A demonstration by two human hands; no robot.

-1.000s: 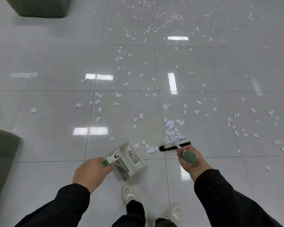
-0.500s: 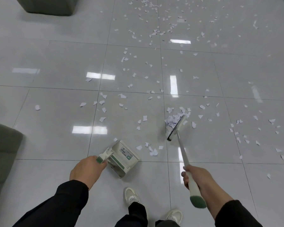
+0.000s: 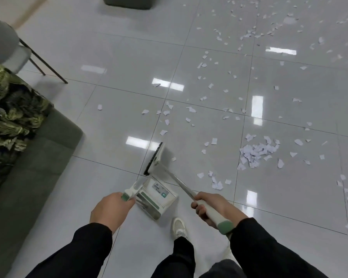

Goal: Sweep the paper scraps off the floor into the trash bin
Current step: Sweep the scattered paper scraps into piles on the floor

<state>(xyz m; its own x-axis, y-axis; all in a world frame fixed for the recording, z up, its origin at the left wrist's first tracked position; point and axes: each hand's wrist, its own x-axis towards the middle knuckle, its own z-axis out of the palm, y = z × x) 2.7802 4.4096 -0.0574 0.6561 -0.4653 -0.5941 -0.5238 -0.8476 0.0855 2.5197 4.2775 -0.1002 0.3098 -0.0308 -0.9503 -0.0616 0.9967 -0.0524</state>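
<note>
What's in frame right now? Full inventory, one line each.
paper scraps: many, white, scattered over floor, one denser pile at right
floor: one, glossy grey tile
dustpan: one, white with green trim, on floor near the feet
broom: one, white, black bristles, green handle end, head just beyond dustpan
sofa: one, grey, left edge
patterned fabric: one, green-black, on sofa
chair: one, grey, dark legs, upper left
grey object: one, top edge, cropped
shoe: one, white, bottom centre
left hand: grips dustpan handle
right hand: grips broom handle
</note>
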